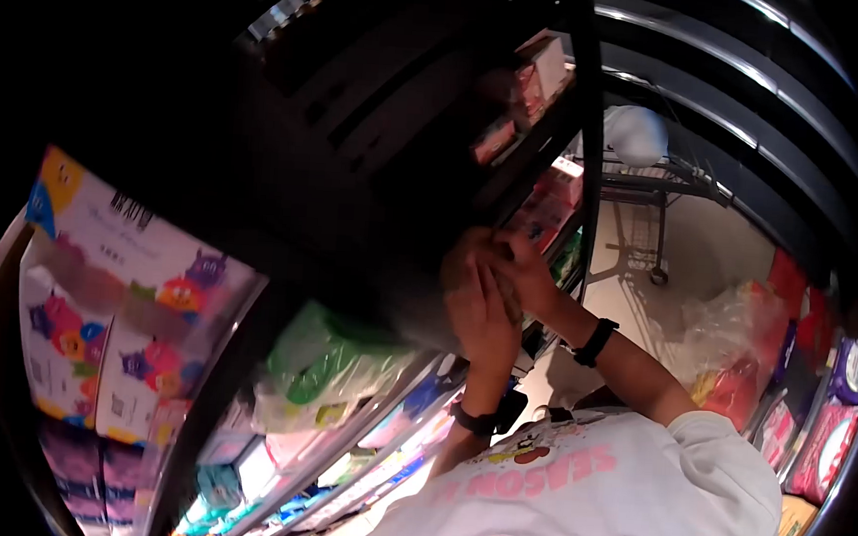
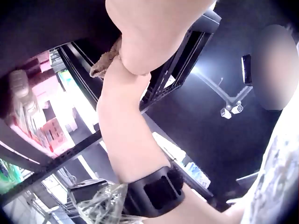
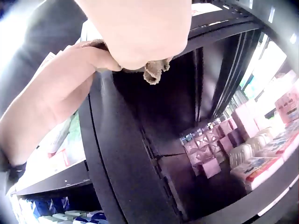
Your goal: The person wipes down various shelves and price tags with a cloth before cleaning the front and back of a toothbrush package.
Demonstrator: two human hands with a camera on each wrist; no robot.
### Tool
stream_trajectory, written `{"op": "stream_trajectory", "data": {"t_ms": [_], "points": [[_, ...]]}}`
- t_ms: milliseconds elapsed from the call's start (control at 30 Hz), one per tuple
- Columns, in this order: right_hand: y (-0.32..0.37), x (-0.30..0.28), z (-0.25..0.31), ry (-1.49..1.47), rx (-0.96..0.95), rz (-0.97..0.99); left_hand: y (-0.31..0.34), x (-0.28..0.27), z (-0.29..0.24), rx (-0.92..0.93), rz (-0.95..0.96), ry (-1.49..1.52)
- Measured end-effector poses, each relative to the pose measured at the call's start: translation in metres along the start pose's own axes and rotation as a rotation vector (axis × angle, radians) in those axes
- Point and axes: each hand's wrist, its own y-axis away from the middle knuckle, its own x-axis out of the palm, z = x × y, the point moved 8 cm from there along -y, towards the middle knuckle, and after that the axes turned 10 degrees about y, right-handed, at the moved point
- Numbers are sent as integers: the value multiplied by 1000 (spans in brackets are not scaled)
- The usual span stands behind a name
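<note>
A crumpled brown cloth (image 2: 105, 64) lies between the two hands, its frayed end hanging below the near hand in the right wrist view (image 3: 154, 72). The left hand (image 1: 482, 311) grips it, several fingers laid along it. Close beside and slightly above, the right hand (image 1: 527, 266) has curled fingers on the same cloth. The hands nearly touch, in front of a dark shelf frame (image 3: 126, 154). In each wrist view the near hand is large at the top and its fingertips are hidden; much of the cloth is covered.
Shelves hold pink boxes (image 3: 211, 168) and packages (image 3: 257, 171). Cartons with colourful monsters (image 1: 167, 291) stand at left, beside a green plastic-wrapped pack (image 1: 320, 360). A shopping cart (image 1: 651, 178) with a white bag (image 1: 636, 135) is in the aisle; a clear plastic bag (image 1: 739, 336) is at right.
</note>
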Motion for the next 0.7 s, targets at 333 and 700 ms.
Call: {"op": "stream_trajectory", "data": {"t_ms": [333,700], "points": [[-14,-51,19,572,-395,-82,-35,34,-32,46,24,92],[-66,-195,-44,503,-432,-94,-99,145,-117,123,-91,224]]}}
